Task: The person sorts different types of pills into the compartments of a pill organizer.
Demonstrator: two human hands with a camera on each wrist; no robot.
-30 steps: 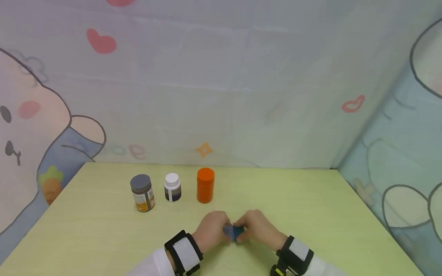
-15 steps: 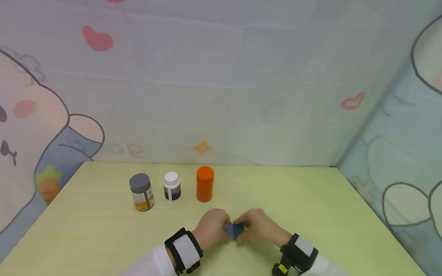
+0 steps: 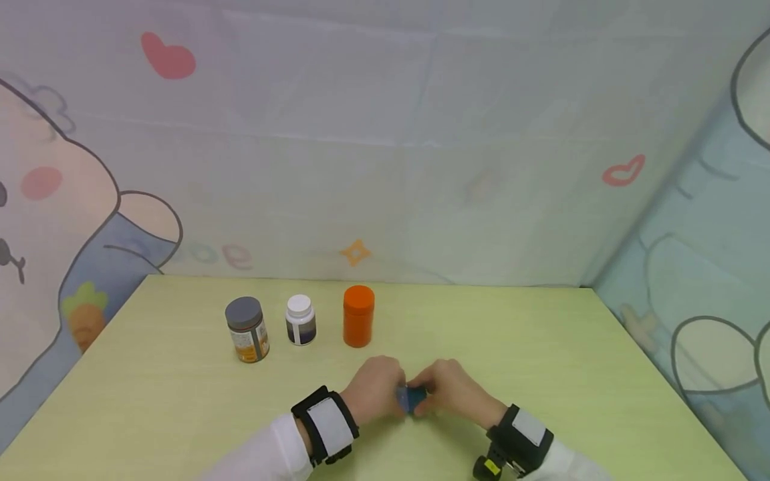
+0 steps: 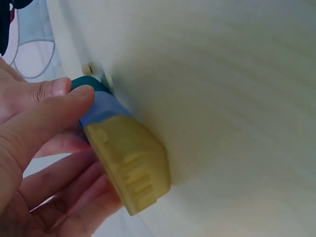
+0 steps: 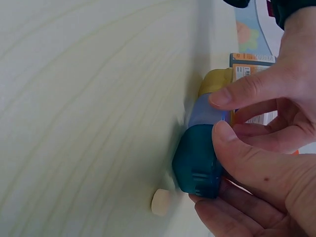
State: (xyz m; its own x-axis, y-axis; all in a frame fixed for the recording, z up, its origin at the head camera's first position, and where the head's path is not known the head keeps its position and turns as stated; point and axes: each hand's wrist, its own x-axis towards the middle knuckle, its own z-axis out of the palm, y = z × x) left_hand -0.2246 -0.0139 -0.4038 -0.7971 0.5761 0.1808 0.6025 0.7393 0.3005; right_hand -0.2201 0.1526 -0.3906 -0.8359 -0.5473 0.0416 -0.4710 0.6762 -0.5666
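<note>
Three colours on one little plastic case (image 3: 412,399), with the left hand (image 3: 380,387) and the right hand (image 3: 454,393) both clamped on it, close together, low over the front half of the desk (image 3: 511,334). Can't tell from where I'm standing if it actually touches down, or whether any lid is up.

Grip looks sensible to me: left thumb (image 4: 81,96) on the blue section (image 5: 205,112), right thumb (image 5: 226,132) on the teal section (image 5: 197,158), fingers curled behind. If it were me, I'd press evenly from both ends, brace with the fingers and let the thumbs do the fine work. Squeeze too hard on one side and I reckon it'd twist. Staying low is smart too, so nothing falls far. Watch that small pale piece (image 5: 159,202) lying near the teal end, easy to knock.

Material-wise: smooth, slightly see-through plastic, chunky angled corners, raised ridges on the teal end and the yellow section (image 4: 131,158). Probably stiff and a bit slippery. Further back it's all round shapes: grey-lidded jar (image 3: 246,331), squat white bottle (image 3: 301,321), plain orange tub (image 3: 358,317). Desk's pale yellow with a faint wood grain.
</note>
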